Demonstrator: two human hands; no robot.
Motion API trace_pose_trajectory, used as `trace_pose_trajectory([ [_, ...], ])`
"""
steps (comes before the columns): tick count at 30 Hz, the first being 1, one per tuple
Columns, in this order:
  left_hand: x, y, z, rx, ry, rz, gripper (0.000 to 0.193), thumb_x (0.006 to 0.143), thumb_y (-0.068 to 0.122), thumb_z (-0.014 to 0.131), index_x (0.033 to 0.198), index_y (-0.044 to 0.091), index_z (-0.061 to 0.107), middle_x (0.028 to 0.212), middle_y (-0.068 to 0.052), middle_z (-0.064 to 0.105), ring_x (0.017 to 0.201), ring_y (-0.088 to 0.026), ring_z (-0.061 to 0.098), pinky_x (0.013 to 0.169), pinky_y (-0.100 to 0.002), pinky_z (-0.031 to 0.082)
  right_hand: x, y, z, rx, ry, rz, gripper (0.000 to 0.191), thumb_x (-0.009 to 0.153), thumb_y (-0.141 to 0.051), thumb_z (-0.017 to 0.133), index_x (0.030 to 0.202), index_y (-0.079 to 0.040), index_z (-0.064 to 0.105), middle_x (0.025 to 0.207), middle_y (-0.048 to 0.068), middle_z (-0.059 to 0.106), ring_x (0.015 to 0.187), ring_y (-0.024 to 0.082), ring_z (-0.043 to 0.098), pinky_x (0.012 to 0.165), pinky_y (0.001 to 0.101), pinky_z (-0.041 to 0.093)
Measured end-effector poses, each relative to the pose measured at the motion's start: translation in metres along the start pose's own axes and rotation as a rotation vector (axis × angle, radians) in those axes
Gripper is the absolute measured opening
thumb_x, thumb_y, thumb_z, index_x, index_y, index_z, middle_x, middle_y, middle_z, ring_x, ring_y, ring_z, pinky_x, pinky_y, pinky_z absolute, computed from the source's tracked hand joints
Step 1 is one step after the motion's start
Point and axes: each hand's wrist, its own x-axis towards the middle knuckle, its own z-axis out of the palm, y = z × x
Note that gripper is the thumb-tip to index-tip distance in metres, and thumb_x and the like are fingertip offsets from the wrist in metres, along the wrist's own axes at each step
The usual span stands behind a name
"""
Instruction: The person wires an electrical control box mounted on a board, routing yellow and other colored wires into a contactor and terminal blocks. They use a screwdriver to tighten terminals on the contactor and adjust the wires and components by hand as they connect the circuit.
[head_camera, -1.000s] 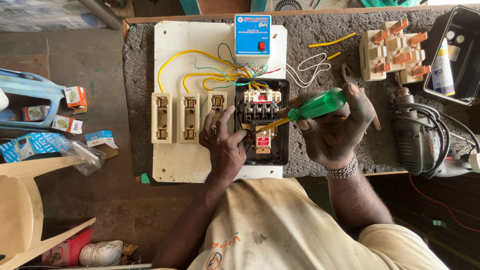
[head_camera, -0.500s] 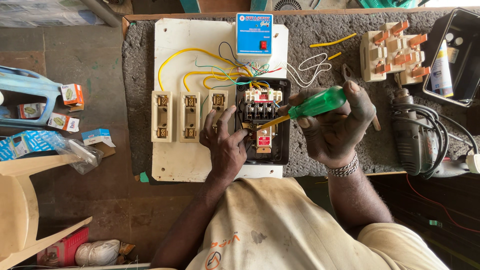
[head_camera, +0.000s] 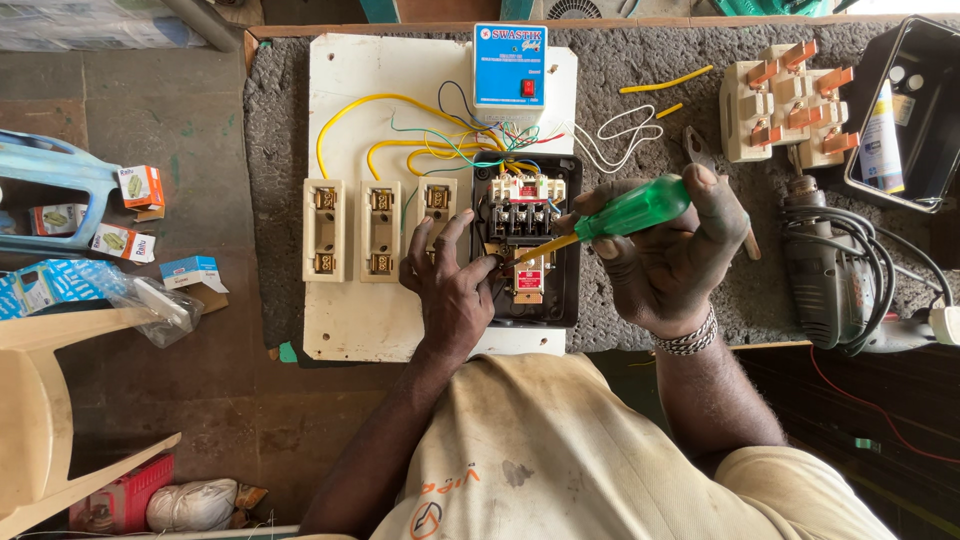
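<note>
While the right hand (head_camera: 672, 262) grips a green screwdriver (head_camera: 612, 216), its yellow shaft slants down into the black switch box (head_camera: 527, 240), which sits on the right part of the white board (head_camera: 380, 200). The left hand (head_camera: 452, 283), fingers spread, rests on the box's left edge. Left of the box stand three cream fuse holders (head_camera: 378, 229); above it a blue unit (head_camera: 510, 66); well right of it, a drill (head_camera: 825, 275).

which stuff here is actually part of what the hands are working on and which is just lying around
In use:
- green-handled screwdriver in right hand
- black switch box, steadied by left hand
- white board with cream fuse holders and coloured wires

Lying about:
- electric drill
- spare fuse blocks
- black tray
- small cartons on the floor
</note>
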Motion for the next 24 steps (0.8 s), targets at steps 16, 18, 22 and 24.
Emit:
trace_pose_trajectory([
  [16,-0.002,-0.001,0.002,-0.003,0.018,-0.001,0.022,0.071,-0.002,0.077,0.082,0.017,0.079,0.155,-0.003,0.046,0.149,-0.037,0.026,0.119,-0.058,0.015,0.012,-0.011,0.000,0.011,-0.058,-0.008,0.074,0.106,-0.003,0.062,0.161,-0.030,0.020,0.119,0.021,0.065,0.101,0.028,0.075,0.086,0.0401,0.066],
  [18,-0.002,-0.001,0.002,-0.002,0.013,-0.002,0.022,0.071,-0.002,0.077,0.082,0.017,0.079,0.155,-0.004,0.046,0.149,-0.037,0.026,0.119,-0.059,0.015,0.017,-0.013,0.000,0.165,-0.109,0.031,0.071,0.107,-0.002,0.058,0.159,-0.033,0.020,0.123,0.022,0.065,0.101,0.029,0.075,0.086,0.0418,0.067],
  [22,-0.002,-0.001,0.002,-0.010,0.006,0.000,0.023,0.070,-0.003,0.078,0.083,0.016,0.079,0.155,-0.004,0.046,0.149,-0.038,0.026,0.118,-0.059,0.014,0.026,-0.012,0.001,0.129,-0.211,-0.031,0.082,0.103,0.004,0.060,0.163,-0.036,0.021,0.120,0.023,0.066,0.101,0.029,0.077,0.086,0.0403,0.069],
  [24,-0.002,-0.001,0.002,-0.014,0.005,0.002,0.023,0.070,-0.003,0.078,0.084,0.016,0.080,0.155,-0.004,0.046,0.149,-0.038,0.026,0.118,-0.059,0.014,0.025,-0.015,0.004,0.114,-0.231,0.007,0.089,0.104,0.005,0.065,0.168,-0.041,0.022,0.120,0.018,0.069,0.098,0.023,0.078,0.083,0.0342,0.069],
])
